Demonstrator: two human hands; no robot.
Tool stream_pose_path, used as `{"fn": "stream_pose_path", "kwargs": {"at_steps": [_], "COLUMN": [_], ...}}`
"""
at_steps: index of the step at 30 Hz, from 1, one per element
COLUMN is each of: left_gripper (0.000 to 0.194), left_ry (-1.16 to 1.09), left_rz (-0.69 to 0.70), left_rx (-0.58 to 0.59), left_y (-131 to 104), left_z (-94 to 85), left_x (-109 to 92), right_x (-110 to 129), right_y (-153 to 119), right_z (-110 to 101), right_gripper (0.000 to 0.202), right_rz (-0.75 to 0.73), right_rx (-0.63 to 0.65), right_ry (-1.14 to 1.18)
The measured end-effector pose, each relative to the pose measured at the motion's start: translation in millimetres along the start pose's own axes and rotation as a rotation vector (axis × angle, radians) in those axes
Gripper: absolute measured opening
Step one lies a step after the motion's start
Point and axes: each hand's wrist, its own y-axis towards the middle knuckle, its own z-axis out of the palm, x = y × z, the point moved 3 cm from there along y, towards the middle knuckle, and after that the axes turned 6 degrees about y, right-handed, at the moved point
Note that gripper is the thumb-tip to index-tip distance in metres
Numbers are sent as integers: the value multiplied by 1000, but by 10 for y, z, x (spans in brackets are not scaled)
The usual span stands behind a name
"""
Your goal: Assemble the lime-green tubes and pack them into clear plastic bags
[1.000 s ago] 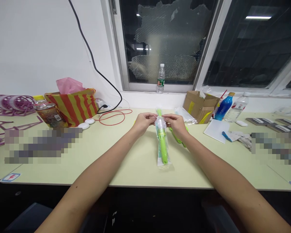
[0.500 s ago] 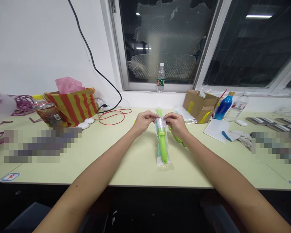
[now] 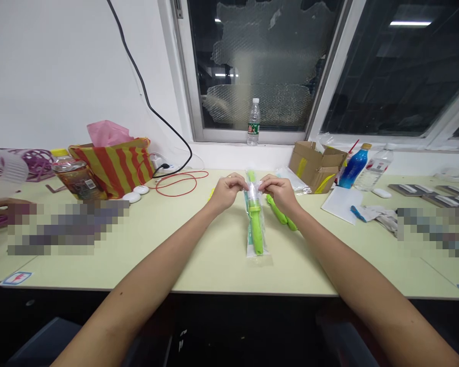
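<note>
both hands pinch the mouth of the clear sleeve (image 3: 257, 224) holding a green tool (image 3: 256, 232), lying lengthwise mid-table (image 3: 199, 255). left hand (image 3: 226, 191) and right hand (image 3: 278, 193) have fingers closed narrow on the film's top edge. judgement: keep pinches close together, pull evenly apart, leave the lower end resting on the table.

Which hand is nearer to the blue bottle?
The right hand: it is left of the blue bottle, across some bare table. The left hand is farther left, beyond the bagged green tool.
</note>
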Motion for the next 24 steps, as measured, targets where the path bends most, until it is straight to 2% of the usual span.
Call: {"fn": "stream_pose_path", "kwargs": {"at_steps": [5,8,13,16,18,21,24], "left_gripper": [14,4,40,40,37,40,41], "left_ry": [-71,-200,-452,-437,-381,-337,-345], "left_rz": [-105,-212,-372,-496,-519,-491,-449], "left_rx": [-32,-43,-69,50,138,170,176], "left_y": [-19,-38,-75,-102,-114,-119,-113], "left_z": [18,75,159,195,206,202,199], "left_x": [17,87,207,236,231,209,179], "right_x": [15,2,-76,-102,-103,-107,-117], "right_y": [5,1,-4,-18,-38,-79,-120], "right_z": [-11,4,-21,-50,-64,-75,-78], "right_gripper": [17,9,12,21,27,34,31], "right_rz": [22,21,60,52,64,190,358], "right_rx": [1,-1,3,-7,-30,-40,81], "right_ry": [21,10,10,55,76,101,106]}}
